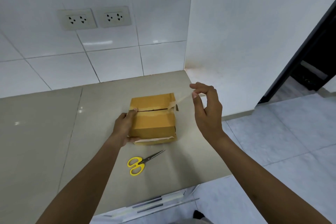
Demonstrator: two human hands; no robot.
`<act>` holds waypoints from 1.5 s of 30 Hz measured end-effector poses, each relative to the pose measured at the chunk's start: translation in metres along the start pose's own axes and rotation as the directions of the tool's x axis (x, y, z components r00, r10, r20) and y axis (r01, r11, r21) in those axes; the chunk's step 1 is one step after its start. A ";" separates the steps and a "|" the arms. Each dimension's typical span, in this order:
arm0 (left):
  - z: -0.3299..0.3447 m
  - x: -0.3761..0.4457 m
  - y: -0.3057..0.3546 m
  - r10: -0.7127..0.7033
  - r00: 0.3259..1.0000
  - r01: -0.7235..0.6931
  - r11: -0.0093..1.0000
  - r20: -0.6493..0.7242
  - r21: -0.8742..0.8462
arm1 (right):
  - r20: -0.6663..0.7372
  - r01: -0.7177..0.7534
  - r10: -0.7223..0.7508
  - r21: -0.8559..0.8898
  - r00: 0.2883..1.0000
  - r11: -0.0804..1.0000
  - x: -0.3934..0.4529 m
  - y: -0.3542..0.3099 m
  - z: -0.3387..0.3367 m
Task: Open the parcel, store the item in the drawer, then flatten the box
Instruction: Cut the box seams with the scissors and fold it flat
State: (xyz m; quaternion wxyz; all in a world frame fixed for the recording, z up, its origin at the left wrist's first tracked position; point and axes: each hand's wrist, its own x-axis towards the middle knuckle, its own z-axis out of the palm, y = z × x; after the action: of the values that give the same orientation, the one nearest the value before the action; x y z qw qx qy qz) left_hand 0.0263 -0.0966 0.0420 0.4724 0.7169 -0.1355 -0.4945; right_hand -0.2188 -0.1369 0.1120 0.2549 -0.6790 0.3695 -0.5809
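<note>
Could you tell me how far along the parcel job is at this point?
Early. The box sits on the counter, its top seam showing as a dark slit. The left hand steadies it while the right hand peels the tape strip. The scissors lie nearby. Flaps remain closed; storing and flattening remain.

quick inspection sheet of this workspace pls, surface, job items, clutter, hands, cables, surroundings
surface: grey-beige countertop, glossy, bare apart from the job's things
job's things: cardboard box upright on the counter, top flaps shut, dark slit along the centre seam; tape strip partly peeled off its right end; yellow-handled scissors lying closed in front of the box
clutter: nothing seen
grippers: left hand grips the box's left side; right hand pinches the tape, lifted off the counter
cables: nothing seen; two wall sockets unused
surroundings: white tiled wall, tiled floor, dark doorway at right, drawer front below the counter edge
</note>
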 end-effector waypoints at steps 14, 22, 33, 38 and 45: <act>0.015 0.014 -0.004 0.078 0.993 -0.070 0.993 -0.085 0.092 | -0.014 -0.132 0.132 -0.017 0.991 0.991 -0.036 0.000 -0.039; 0.013 0.012 -0.014 0.075 0.993 -0.069 0.995 -0.095 0.068 | -0.225 -0.533 0.545 0.113 0.808 0.838 -0.085 0.036 -0.057; 0.017 0.005 -0.019 0.054 0.994 -0.048 0.997 -0.099 0.062 | -0.449 -0.845 0.723 -0.164 0.524 0.510 -0.116 0.111 -0.103; 0.021 0.006 -0.019 0.042 0.992 -0.035 0.998 -0.115 0.061 | -0.364 -0.835 0.761 -0.363 0.536 0.414 -0.128 0.124 -0.109; 0.021 0.008 -0.022 0.020 0.994 -0.017 0.999 -0.108 0.031 | -0.231 -0.839 0.866 -0.445 0.444 0.311 -0.140 0.138 -0.109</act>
State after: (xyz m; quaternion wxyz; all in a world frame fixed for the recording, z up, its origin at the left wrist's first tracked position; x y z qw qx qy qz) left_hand 0.0066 -0.1019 0.0182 0.4728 0.7485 -0.1237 -0.4483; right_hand -0.3610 -0.0986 -0.0580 0.3463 -0.4357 0.8004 -0.2229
